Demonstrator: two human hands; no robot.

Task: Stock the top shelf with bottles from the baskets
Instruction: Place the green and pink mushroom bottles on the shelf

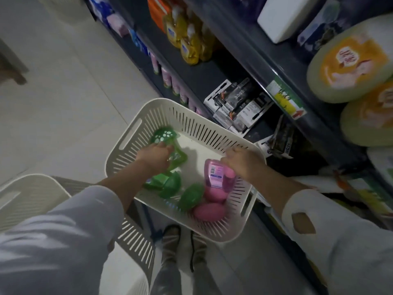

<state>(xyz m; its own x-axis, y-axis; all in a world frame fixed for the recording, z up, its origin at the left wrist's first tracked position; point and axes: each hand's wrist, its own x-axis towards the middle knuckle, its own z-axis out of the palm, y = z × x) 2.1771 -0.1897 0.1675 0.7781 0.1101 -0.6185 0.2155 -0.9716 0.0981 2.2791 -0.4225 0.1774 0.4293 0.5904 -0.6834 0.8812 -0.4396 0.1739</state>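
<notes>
left hand (156,156) grips a green bottle (177,159), right hand (242,161) curls round a pink bottle (214,175), both low inside the white basket (191,107). more bottles (190,195) lie beside them, so stocking looks far from finished.

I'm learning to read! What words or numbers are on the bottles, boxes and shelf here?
Nothing here reads clearly.
Label on pink bottle: barcode, print too small.
Handwriting on shelf tag: blurred.
Labels on yellow bottles: blurred.
Lettering on round packs: blurred.
Print on black-and-white boxes: too small.
</notes>
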